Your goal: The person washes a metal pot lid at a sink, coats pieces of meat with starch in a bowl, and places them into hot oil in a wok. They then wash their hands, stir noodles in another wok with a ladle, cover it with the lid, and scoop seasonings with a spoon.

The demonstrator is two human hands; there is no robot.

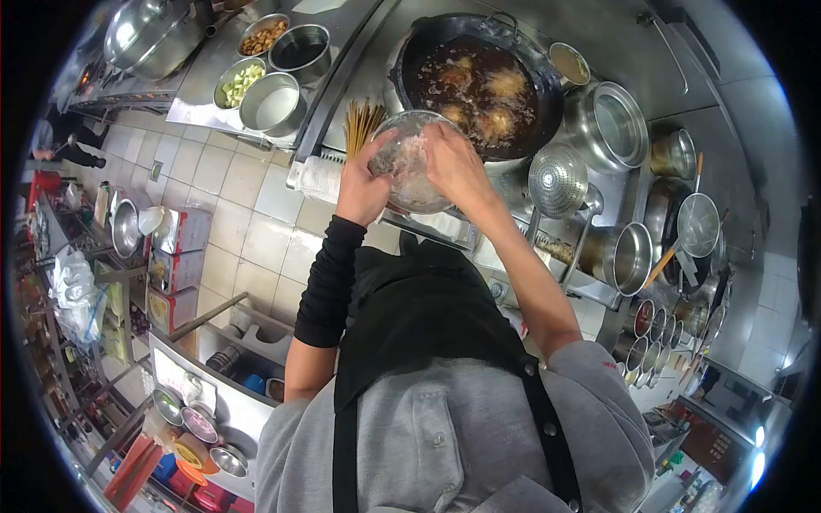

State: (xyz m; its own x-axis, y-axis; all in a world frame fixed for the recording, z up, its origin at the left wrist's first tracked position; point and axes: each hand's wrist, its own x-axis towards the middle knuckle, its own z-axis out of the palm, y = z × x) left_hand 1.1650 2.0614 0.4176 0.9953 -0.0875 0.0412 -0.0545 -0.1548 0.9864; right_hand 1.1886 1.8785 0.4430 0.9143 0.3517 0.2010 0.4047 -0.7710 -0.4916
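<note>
In front of my apron, a metal bowl point(402, 190) holds a pale, wet, pinkish-white mixture point(409, 162). My left hand point(366, 184) grips its left rim, thumb on the inside. Over the bowl's right side, my right hand point(453, 164) reaches in with fingers bent and close together; whatever is between them is hidden. Just beyond the bowl is a wok point(547, 111) of dark, bubbling oil. Several golden, ragged clumps point(506, 84) are frying in it. A bundle of thin wooden sticks point(363, 124) stands beside my left hand.
A perforated skimmer point(558, 179) and a large steel pot point(629, 128) stand right of the wok. Metal containers, one with green cubes point(242, 84), sit on the left counter. A white towel point(325, 178) hangs at the stove edge. Another person's legs point(75, 152) show far left.
</note>
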